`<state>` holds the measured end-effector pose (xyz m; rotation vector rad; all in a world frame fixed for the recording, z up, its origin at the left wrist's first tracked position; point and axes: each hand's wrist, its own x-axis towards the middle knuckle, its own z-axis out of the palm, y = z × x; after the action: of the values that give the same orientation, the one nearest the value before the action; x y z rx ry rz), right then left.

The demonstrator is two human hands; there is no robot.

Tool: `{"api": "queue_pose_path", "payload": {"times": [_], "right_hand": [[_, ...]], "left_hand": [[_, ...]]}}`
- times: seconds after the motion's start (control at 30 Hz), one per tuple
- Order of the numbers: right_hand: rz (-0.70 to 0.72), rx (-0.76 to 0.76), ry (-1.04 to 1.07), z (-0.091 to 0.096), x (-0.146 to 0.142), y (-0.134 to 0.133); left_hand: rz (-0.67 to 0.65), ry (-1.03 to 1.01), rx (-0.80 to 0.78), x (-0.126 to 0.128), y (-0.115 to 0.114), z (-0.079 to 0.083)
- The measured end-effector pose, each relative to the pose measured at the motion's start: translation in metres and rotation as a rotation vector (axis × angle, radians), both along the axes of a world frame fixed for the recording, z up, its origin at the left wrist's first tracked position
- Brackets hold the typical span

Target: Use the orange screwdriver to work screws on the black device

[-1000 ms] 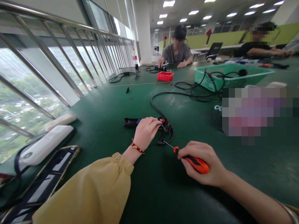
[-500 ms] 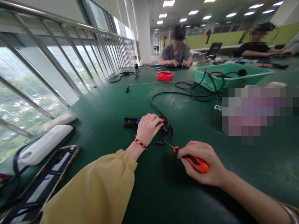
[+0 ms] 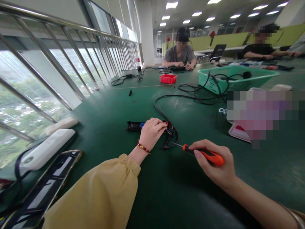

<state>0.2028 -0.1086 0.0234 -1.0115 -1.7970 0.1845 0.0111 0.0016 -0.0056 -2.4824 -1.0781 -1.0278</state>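
Note:
My left hand (image 3: pixel 152 133) is closed over a black corded device (image 3: pixel 134 126) that lies on the green table, its fingers pinching near a small orange-red part. Blue shows beside my fingers, and thin wires lie bare at the device's right end. What sits under my palm is hidden. A curved black piece (image 3: pixel 168 147) rests just below that end, with the cable looping round it. My right hand (image 3: pixel 218 165) grips the handle of an orange and black screwdriver (image 3: pixel 212 156). The thin shaft points left, its tip close to the curved piece; contact I cannot tell.
A phone (image 3: pixel 45 190) and white power strip (image 3: pixel 50 148) lie at the left, near the metal railing (image 3: pixel 71 38). Farther back stand a small red tray (image 3: pixel 168 79) and a green basket (image 3: pixel 254 79) with cables. Two people sit beyond.
My right hand has drawn the screwdriver to the right, with its handle now lying flatter. My left hand stays nearly in place on the device.

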Motion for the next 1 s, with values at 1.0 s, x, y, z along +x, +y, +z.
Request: {"api": "queue_pose_path", "payload": {"times": [1.0], "right_hand": [[-0.097,-0.071,0.207,-0.015,0.002,0.006]], "left_hand": [[-0.061,-0.144,-0.088,-0.006,0.003,-0.005]]}}
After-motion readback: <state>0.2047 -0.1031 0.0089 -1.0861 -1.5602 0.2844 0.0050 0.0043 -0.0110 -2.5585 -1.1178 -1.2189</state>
